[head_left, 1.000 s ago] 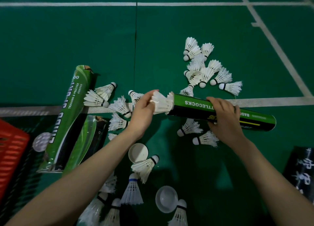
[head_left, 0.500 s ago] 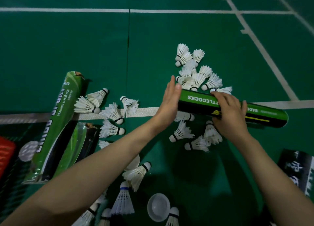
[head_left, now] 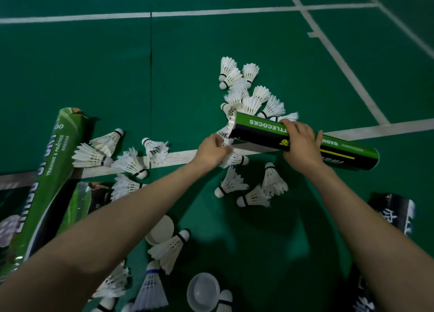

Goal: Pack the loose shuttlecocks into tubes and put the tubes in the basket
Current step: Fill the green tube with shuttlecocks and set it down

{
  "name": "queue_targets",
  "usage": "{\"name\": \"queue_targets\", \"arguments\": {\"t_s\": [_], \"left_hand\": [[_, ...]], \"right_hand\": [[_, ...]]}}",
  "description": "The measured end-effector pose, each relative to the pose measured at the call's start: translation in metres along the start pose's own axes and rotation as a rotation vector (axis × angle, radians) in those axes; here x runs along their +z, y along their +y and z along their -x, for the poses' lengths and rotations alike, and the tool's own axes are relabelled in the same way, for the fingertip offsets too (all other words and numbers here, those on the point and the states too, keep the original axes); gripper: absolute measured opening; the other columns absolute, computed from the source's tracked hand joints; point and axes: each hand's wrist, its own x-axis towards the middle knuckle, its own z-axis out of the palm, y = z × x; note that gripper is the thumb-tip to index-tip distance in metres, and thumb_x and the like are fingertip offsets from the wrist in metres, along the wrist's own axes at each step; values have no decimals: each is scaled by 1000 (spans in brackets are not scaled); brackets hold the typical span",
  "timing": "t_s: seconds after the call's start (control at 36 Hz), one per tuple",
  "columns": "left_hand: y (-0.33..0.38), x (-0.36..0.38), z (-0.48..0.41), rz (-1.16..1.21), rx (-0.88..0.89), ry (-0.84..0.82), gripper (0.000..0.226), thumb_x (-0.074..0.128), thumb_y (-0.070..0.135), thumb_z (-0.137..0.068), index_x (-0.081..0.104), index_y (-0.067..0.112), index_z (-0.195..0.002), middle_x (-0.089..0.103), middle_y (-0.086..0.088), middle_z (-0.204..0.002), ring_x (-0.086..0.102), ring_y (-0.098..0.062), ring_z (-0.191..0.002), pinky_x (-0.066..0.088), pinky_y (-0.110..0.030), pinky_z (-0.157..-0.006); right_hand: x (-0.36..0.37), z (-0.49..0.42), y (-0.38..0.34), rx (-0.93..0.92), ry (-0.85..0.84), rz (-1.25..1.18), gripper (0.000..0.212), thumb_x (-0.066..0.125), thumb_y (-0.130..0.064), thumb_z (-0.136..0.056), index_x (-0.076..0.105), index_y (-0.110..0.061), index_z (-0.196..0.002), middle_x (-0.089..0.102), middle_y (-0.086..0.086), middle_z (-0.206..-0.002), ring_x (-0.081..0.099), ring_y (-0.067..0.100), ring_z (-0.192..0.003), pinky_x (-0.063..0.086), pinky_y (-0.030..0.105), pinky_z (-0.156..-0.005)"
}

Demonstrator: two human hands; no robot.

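Observation:
My right hand (head_left: pixel 301 145) grips a green and black shuttlecock tube (head_left: pixel 260 129) held nearly level above the floor, its open mouth pointing left. Just below that mouth, my left hand (head_left: pixel 210 150) closes its fingers on a white shuttlecock (head_left: pixel 234 159) lying on the white court line. Several loose shuttlecocks (head_left: pixel 244 95) are piled beyond the tube. More shuttlecocks lie below it (head_left: pixel 231 185) and to the left (head_left: pixel 128 161). The basket is out of view.
A long green tube box (head_left: pixel 50 177) lies at the left with a second one (head_left: pixel 77 203) beside it. Two white tube caps (head_left: pixel 160 229) (head_left: pixel 203 290) and more shuttlecocks (head_left: pixel 169 250) lie near me. A dark printed tube (head_left: pixel 397 213) lies at the right.
My left hand pushed a shuttlecock into the tube mouth with a flat palm, then dropped below the mouth and closed on another shuttlecock on the floor. The tube stayed in my right hand.

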Motion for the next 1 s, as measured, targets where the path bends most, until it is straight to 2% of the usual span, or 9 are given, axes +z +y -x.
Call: {"name": "queue_targets", "arguments": {"t_s": [0.11,0.19,0.31,0.42,0.58,0.72,0.89,0.94,1.0], "left_hand": [[-7,18,-5,-228,37,-21,49,75,31,-78,49,8,-113,61,-9,-106,58,-26,-96,49,-35,-81],[-9,23,-10,-261,47,63,35,70,15,-81,52,4,-109,63,-13,-105,59,-29,-95,44,-30,-76],[-2,19,-15,-31,36,199,19,65,7,-84,54,7,-100,58,-7,-92,53,-22,-83,39,-25,-70],[2,19,-12,254,6,271,18,62,6,-87,53,9,-103,62,-7,-97,58,-22,-87,47,-32,-82],[-1,18,1,481,-30,375,20,55,5,-91,46,13,-108,59,-7,-107,56,-22,-97,42,-29,-85],[6,12,9,643,16,231,23,54,0,-89,49,18,-103,59,-8,-109,56,-28,-107,42,-41,-103],[31,22,22,647,137,86,24,53,0,-91,47,9,-114,60,-8,-108,57,-23,-102,42,-41,-104],[32,26,23,602,181,37,23,51,7,-94,48,8,-116,61,-9,-113,57,-24,-107,42,-43,-105],[33,28,23,551,212,15,31,50,32,-92,49,12,-115,60,-10,-117,55,-26,-113,39,-46,-106]], "right_hand": [[2,1,1,9,2,-12,84,62,3,-74,27,-24,-145,36,8,-143,24,27,-136,2,64,-112],[-1,5,1,-6,29,12,86,64,4,-73,27,-26,-145,36,7,-141,25,26,-135,1,63,-111],[-11,12,7,-24,109,117,91,66,8,-69,29,-26,-144,36,6,-139,25,25,-135,-3,61,-111],[-20,25,15,32,130,160,90,64,11,-67,30,-25,-142,37,8,-139,25,25,-134,-1,63,-111],[-24,39,32,144,102,95,92,62,10,-68,26,-25,-145,36,9,-139,23,27,-135,-1,64,-111],[-29,47,36,145,108,102,90,62,10,-68,28,-25,-144,37,9,-139,24,27,-135,-1,64,-111],[-35,53,28,137,104,78,92,61,10,-67,26,-26,-144,35,7,-140,21,26,-136,-3,62,-111],[-34,56,24,115,114,75,93,61,11,-66,27,-26,-144,36,7,-139,21,26,-135,-4,62,-110],[-35,58,23,109,122,73,92,61,12,-66,28,-26,-143,36,7,-139,22,26,-135,-5,61,-110]]}}
